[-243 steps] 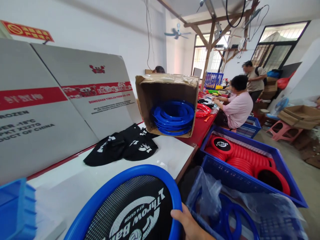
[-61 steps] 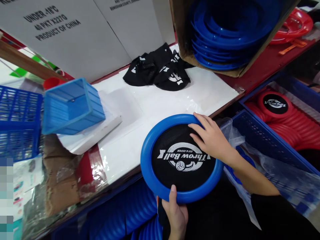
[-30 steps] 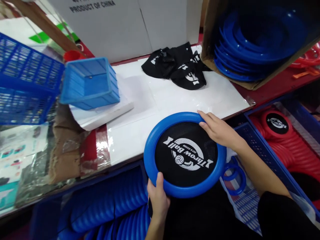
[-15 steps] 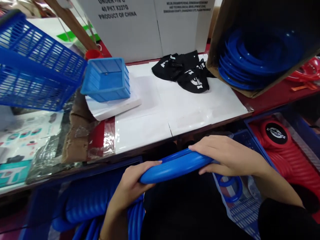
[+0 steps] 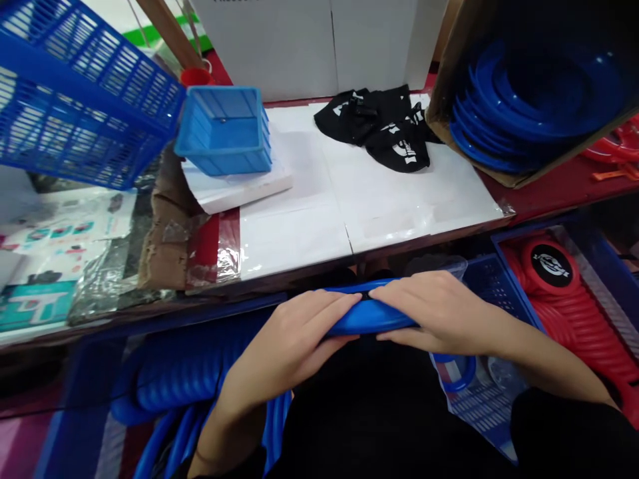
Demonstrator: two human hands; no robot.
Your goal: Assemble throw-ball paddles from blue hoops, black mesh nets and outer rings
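Both my hands grip a blue disc, held edge-on below the table's front edge so only its rim shows. My left hand wraps the rim's left part, fingers over the top and thumb beneath. My right hand clamps the right part the same way. The disc's black mesh face is hidden. Black printed cloth pieces lie on the white table sheet beyond.
A tipped cardboard box of blue rings sits at right. A small blue bin and a blue basket stand at left. Stacked blue rings lie lower left, red discs in a crate at right.
The disc, flat with its printed face up a second ago, is now turned edge-on and lowered toward my lap. My two hands have slid closer together along its rim.
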